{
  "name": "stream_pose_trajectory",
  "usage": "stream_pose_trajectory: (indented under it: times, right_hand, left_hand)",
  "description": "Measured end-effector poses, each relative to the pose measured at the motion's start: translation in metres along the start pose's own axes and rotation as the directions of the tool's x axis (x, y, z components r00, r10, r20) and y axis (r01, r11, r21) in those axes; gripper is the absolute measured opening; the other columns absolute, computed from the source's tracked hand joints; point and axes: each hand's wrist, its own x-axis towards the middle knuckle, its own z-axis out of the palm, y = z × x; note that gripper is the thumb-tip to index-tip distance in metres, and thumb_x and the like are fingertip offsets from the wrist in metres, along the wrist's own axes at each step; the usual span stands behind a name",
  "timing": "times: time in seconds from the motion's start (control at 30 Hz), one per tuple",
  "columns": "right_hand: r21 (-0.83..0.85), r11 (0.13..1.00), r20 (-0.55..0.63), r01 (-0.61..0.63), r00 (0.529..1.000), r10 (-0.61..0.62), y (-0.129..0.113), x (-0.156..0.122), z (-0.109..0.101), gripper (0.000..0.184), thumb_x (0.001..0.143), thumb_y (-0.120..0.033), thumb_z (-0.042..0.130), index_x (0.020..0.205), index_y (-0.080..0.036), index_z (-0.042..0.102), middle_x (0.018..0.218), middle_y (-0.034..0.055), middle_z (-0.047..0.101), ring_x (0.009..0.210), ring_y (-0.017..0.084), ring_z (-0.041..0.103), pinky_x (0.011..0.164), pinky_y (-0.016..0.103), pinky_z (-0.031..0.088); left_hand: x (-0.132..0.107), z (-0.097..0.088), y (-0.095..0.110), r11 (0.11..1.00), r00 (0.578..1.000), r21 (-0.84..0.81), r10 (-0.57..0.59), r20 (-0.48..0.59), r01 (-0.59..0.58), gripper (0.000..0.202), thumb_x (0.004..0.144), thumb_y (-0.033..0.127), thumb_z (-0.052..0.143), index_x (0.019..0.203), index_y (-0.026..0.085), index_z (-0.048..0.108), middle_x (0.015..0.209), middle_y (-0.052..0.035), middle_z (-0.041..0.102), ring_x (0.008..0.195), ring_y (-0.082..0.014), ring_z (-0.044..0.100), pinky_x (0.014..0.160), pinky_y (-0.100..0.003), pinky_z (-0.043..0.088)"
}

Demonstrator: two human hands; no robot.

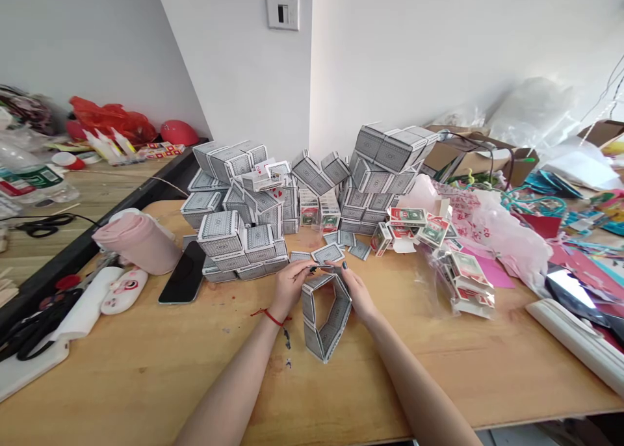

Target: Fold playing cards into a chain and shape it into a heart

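On the wooden table, a hollow ring of patterned cards sits between the person's forearms. Left hand and right hand pinch a thin card at its far end. It looks light, stiffish, crushable — I'd grip the side walls gently. Its long axis runs away from the person — pointed corner nearest.

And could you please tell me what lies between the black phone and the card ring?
In the head view: tabletop, the left wrist with its red bracelet, and small dark marks beside the card ring.
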Motion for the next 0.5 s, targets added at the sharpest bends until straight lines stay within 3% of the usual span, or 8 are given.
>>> stream_pose_trajectory:
  times: [0.17,0.27,0.5]
  right_hand:
    - [-0.092,0.995,-0.060,-0.035,0.998,0.029,-0.003,0.001,0.001,0.055,0.074,-0.057,0.047,0.107,-0.015,0.061,0.069,0.0039,0.064,0.049,0.013,0.049,0.048,0.026,0.038]
    - [-0.135,0.990,-0.129,-0.036,0.991,0.018,-0.008,0.002,-0.002,0.053,0.071,-0.056,0.052,0.103,-0.014,0.062,0.070,0.0026,0.062,0.048,0.010,0.044,0.046,0.023,0.033]
    - [-0.225,0.973,-0.139,-0.039,0.990,0.008,-0.011,0.003,-0.006,0.053,0.070,-0.058,0.053,0.097,-0.013,0.064,0.062,0.0016,0.058,0.045,0.008,0.038,0.043,0.022,0.026]
  left_hand:
    - [0.002,-0.001,0.001,0.996,0.998,-0.070,-0.062,0.011,0.063,0.019,0.079,0.025,0.052,0.086,0.019,0.068,0.095,-0.0046,0.068,0.088,-0.0159,0.062,0.082,-0.029,0.047]
    - [0.004,0.000,0.002,0.987,0.995,-0.129,-0.092,0.047,0.097,0.020,0.079,0.026,0.052,0.086,0.018,0.069,0.095,-0.0050,0.068,0.089,-0.0167,0.062,0.084,-0.030,0.047]
    - [0.005,-0.001,0.005,0.975,0.993,-0.191,-0.102,0.059,0.111,0.019,0.077,0.029,0.055,0.084,0.019,0.069,0.093,-0.0044,0.069,0.090,-0.0175,0.062,0.087,-0.031,0.045]
